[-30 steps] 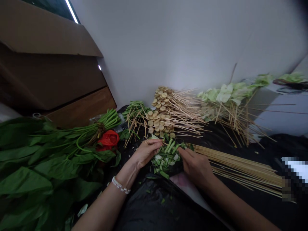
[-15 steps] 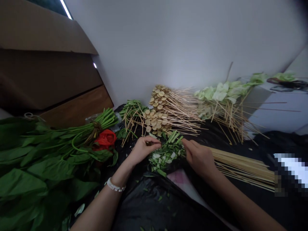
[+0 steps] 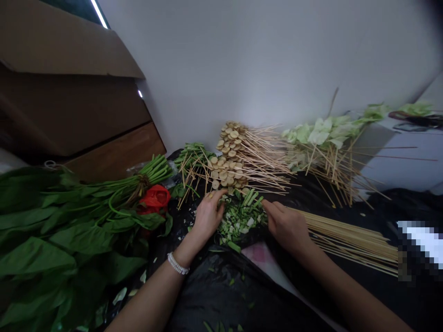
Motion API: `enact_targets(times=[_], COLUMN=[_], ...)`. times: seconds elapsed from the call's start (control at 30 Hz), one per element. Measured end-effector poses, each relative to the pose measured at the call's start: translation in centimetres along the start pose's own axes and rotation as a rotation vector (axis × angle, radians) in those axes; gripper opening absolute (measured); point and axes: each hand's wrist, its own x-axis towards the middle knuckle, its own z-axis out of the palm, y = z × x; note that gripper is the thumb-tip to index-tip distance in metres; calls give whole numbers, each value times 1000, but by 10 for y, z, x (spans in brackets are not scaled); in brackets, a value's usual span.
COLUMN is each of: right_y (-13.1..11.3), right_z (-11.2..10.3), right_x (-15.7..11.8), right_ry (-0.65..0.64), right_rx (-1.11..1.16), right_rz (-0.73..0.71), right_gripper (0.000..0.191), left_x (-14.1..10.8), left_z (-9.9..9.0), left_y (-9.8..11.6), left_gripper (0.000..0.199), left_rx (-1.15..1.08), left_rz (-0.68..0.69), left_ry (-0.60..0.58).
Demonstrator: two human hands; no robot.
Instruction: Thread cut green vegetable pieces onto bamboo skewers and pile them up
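My left hand (image 3: 208,216), with a white beaded bracelet (image 3: 177,263) on its wrist, lies at the left edge of a heap of chopped greens (image 3: 238,222). Its thumb and fingers are apart, and nothing shows between them. Right of the heap, my right hand (image 3: 288,227) is closed in a pinch. A short row of cut green stems (image 3: 252,198) sits side by side at its fingertips, like a skewer of green stems; the stick itself is hidden. Pale bits are mixed into the heap, which rests on black plastic (image 3: 207,295).
Bare bamboo skewers (image 3: 349,237) lie to the right. Behind are skewered green stems (image 3: 194,154), skewered pale round slices (image 3: 226,171) and skewered pale leaves (image 3: 323,131). Large leafy greens (image 3: 79,244) and a red plastic bag (image 3: 155,198) fill the left, before a cardboard box (image 3: 79,110).
My left hand has moved from above the heap to its left edge, and its thumb and fingers have spread from nearly touching. My right hand stays pinched in nearly the same place.
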Motion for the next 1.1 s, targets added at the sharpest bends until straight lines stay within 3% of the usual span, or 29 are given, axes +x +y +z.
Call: enact_targets(times=[0.17,0.37,0.57,0.7,0.83,0.97,1.1], right_y=[-1,-2,-2,-1,1,0,-5], right_z=[0,-2,1,2,2,-1,-4], right_x=[0,1,0,0,0,1,1], right_ry=[3,-6,4,35,97,130,93], right_rx=[5,22,34,79,153,225,199], right_rz=[0,-2,-20,11,46,43,-42], right_gripper=[30,31,30,27,25,25,27], left_x=[-1,-2,-1,0,3,4,7], left_z=[-3,3,3,1,6,10,10], left_y=[9,-3,-3,3,5,6,9], left_gripper=[28,35,21,17,16,27,31], left_rx=[95,255,249,46,-285,-775,-1053], left_rz=[175,184,195,164,-22,-414,-591], left_ry=[-147,-326,-315,-178,-58,-62,-24])
